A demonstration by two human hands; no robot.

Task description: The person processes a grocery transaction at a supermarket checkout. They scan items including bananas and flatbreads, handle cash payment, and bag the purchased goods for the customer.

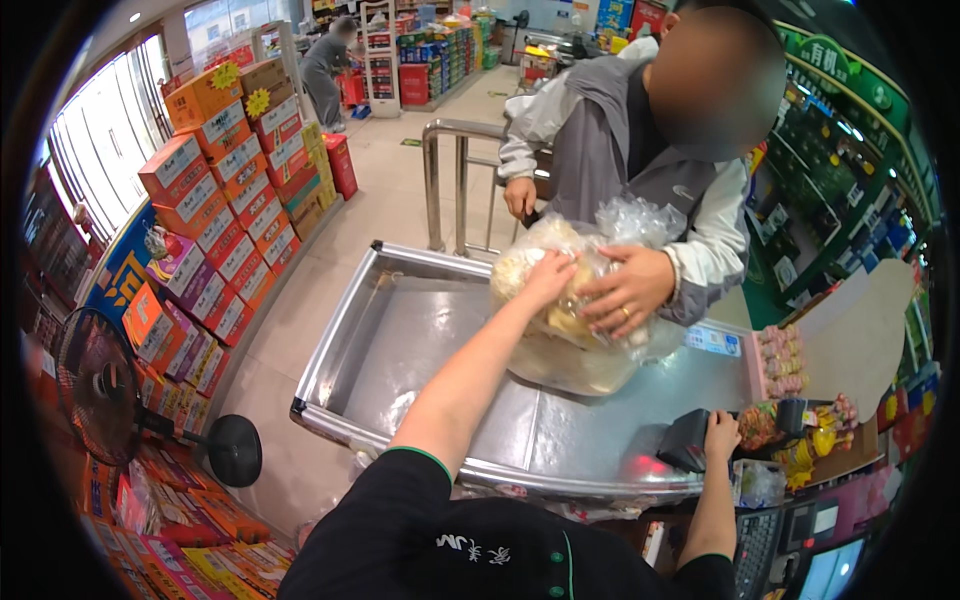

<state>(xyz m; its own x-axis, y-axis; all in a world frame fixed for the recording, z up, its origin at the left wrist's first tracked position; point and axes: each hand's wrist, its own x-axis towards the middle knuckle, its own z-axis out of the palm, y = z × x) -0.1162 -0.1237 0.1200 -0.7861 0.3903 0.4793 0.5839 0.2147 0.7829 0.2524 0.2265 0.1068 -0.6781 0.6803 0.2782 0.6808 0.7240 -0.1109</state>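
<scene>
A large clear plastic bag (pixel 577 360), filled with pale yellowish contents that I cannot identify, stands at the far side of the metal checkout counter (pixel 450 322). Reaching out across the counter, my left hand (pixel 551 279) has its fingers on the upper part of the bag. Another person's hand (pixel 634 289), wearing a ring, lies on the same bag just to the right. Close to the counter's right end, my right hand (pixel 722 433) grips a black scanner (pixel 684 441). Its red light falls on the metal surface beside it.
The other person (pixel 637 142) faces me across the counter, near a steel railing (pixel 442 187). Small packaged goods (pixel 780 360) line the right end, above a keyboard (pixel 757 544) and screen (pixel 832 566). Stacked cartons (pixel 240 172) and a fan (pixel 101 386) stand left.
</scene>
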